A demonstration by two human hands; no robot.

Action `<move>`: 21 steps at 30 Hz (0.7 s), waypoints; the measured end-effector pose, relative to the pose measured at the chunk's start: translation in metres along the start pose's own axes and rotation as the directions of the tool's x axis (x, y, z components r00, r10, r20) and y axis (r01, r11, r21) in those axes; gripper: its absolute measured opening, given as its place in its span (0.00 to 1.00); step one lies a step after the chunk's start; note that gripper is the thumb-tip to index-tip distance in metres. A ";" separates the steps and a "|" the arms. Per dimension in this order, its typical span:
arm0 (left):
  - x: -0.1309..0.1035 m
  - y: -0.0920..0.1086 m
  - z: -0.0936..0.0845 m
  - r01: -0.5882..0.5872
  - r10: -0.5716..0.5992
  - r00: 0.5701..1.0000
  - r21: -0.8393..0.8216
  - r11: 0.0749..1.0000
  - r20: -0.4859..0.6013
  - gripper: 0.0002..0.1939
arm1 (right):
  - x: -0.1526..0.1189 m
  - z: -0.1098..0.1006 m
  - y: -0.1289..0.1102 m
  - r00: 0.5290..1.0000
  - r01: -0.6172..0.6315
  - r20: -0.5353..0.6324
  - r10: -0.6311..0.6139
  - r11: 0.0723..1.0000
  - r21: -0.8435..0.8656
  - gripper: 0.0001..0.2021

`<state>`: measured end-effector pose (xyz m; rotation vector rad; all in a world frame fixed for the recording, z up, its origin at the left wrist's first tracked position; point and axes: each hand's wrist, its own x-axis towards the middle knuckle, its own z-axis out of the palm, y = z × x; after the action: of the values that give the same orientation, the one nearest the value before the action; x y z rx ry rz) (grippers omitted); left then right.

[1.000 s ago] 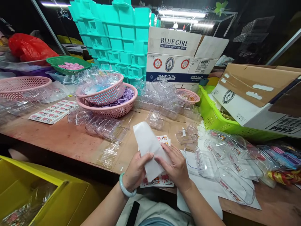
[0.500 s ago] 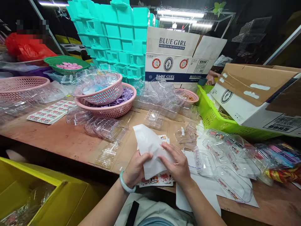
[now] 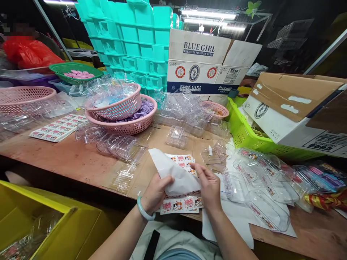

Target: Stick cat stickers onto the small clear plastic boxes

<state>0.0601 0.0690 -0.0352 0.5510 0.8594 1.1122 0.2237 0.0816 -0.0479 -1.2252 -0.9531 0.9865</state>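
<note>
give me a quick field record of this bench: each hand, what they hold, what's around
left hand: grips the white backing sheet, green bangle on the wrist
right hand: pinches the same sheet at its right edge
under the sheet: sticker sheet with cartoon prints, on the wooden table
right of hands: clear plastic cases, some with stickers on
left of hands: row of empty clear cases
behind: pink baskets, teal crates, Blue Girl carton
near left: yellow bin
</note>
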 end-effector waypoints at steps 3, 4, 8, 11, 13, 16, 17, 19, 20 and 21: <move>-0.001 0.003 -0.011 -0.002 0.002 0.999 0.016 1.000 -0.037 0.15 | 0.011 -0.005 -0.007 0.986 0.039 -0.164 -0.007 0.980 0.195 0.13; -0.001 0.004 -0.014 0.006 -0.005 0.999 0.016 1.000 -0.037 0.16 | 0.012 -0.005 -0.009 0.987 0.072 -0.152 -0.046 0.982 0.173 0.12; -0.005 0.007 -0.017 0.030 -0.030 1.000 0.014 0.999 0.001 0.17 | -0.002 0.003 -0.011 0.942 0.271 0.261 -0.211 0.937 -0.219 0.17; -0.007 0.007 -0.012 0.030 -0.031 0.999 0.030 0.999 0.034 0.17 | -0.014 0.013 -0.003 0.926 0.313 0.310 -0.215 0.895 -0.316 0.09; -0.007 0.006 -0.010 0.039 -0.041 0.998 0.047 0.998 0.038 0.16 | -0.013 0.015 0.004 0.973 0.187 0.185 -0.138 0.942 -0.279 0.09; -0.005 0.007 -0.010 0.058 -0.058 0.998 0.066 0.996 0.005 0.17 | 0.003 0.010 0.010 1.000 -0.008 0.002 0.008 0.996 -0.083 0.13; -0.003 0.009 -0.012 0.062 -0.061 0.998 0.069 0.996 -0.010 0.17 | 0.010 0.007 0.010 0.998 -0.028 -0.054 0.028 1.000 0.008 0.13; -0.001 0.012 -0.019 0.062 -0.060 0.998 0.083 0.995 -0.027 0.18 | 0.022 0.000 0.005 0.984 0.014 -0.178 0.016 0.986 0.167 0.12; 0.000 0.015 -0.023 0.052 -0.049 0.998 0.104 0.993 -0.035 0.19 | 0.026 -0.003 0.000 0.971 0.069 -0.240 -0.017 0.976 0.209 0.12; 0.000 0.017 -0.028 0.025 -0.017 0.998 0.143 0.989 -0.055 0.20 | 0.027 -0.006 -0.007 0.951 0.140 -0.300 -0.071 0.967 0.215 0.11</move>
<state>0.0280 0.0742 -0.0381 0.6318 0.9958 1.0549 0.2383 0.1048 -0.0403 -1.0720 -0.6440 0.7823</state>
